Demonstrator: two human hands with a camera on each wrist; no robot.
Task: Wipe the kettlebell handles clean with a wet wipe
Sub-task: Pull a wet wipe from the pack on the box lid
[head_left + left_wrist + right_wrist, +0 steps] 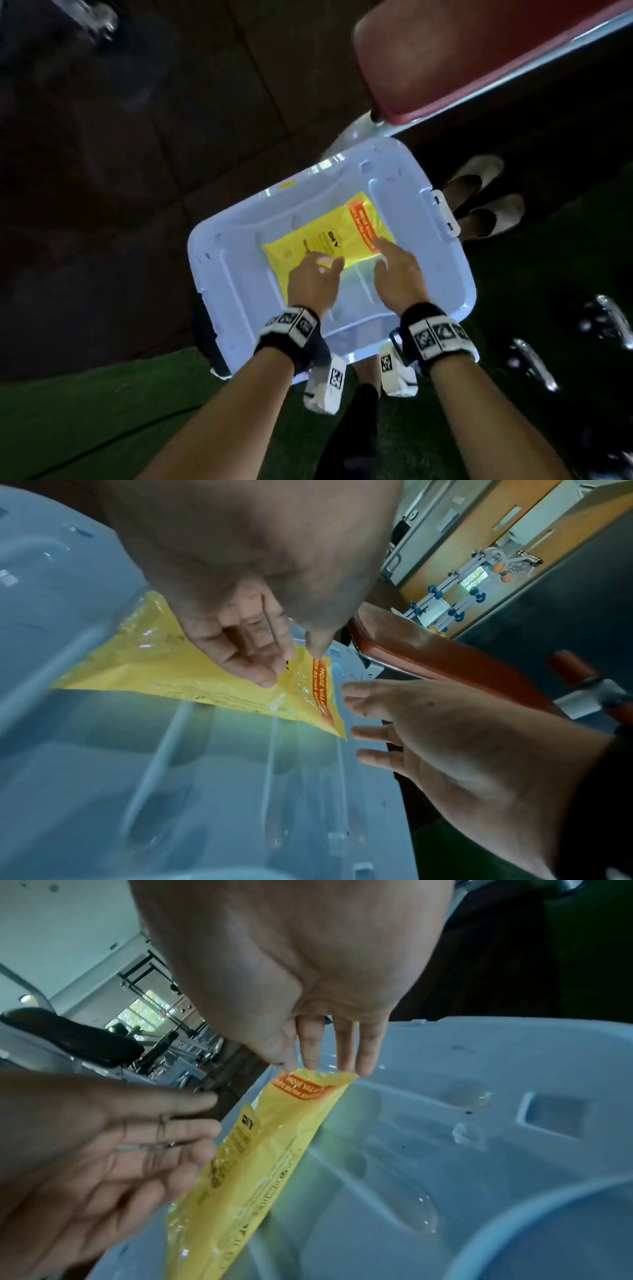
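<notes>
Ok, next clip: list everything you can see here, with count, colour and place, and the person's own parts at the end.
wet wipe pack: one, yellow with an orange strip, lying flat on the bin lid.
storage bin lid: one, pale translucent white, on the floor in front of the person.
bench pad: one, dark red on a pale metal frame, beyond the bin.
slippers: two, off-white, on the floor beside the bin's latch end.
shiny metal handles: several, chrome, on the green turf to the person's right; too blurred to name.
wrist cameras: two, black straps with white marker blocks, one per wrist.
left hand: fingertips on the pack's middle.
right hand: straight fingers touching the pack's orange end.
</notes>
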